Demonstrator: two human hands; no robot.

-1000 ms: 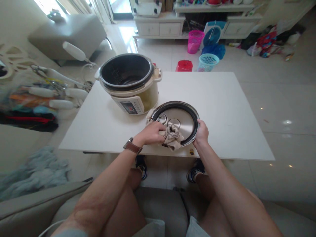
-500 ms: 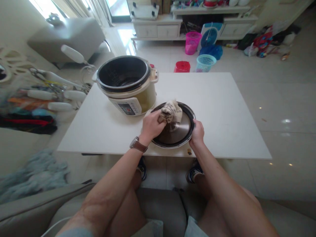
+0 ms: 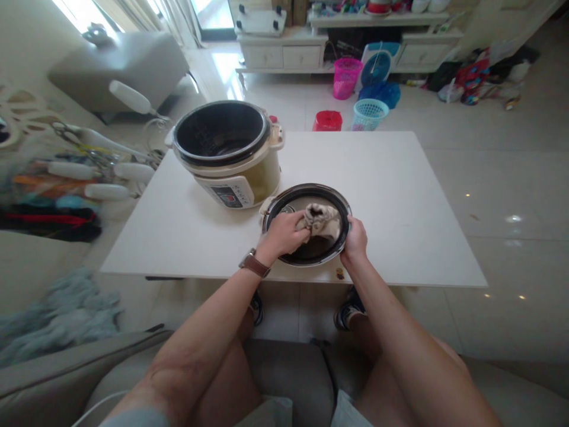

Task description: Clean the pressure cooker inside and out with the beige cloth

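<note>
A round pot lid [image 3: 306, 194] with a dark sealing ring and a metal inner face lies underside up near the table's front edge. My right hand [image 3: 355, 240] grips its right rim. Bunched in my left hand [image 3: 288, 235] is a patterned beige cloth [image 3: 324, 220], pressed against the middle of the lid's inner face. The fingers are closed round the cloth, and a brown-strapped watch [image 3: 255, 263] is on that wrist. Behind and to the left stands an electric pressure cooker [image 3: 262, 178], lidless, its dark inner pot [image 3: 222, 133] showing.
The white table [image 3: 400, 207] has a small sticker [image 3: 340, 273] at its front edge. Beyond it on the floor stand a red stool [image 3: 328, 121], a light blue basket [image 3: 370, 112] and a pink basket [image 3: 347, 77]. A grey sofa [image 3: 288, 373] is beneath me.
My left hand has moved the cloth down and to the right across the lid's inner face. My right hand keeps its hold on the rim.
</note>
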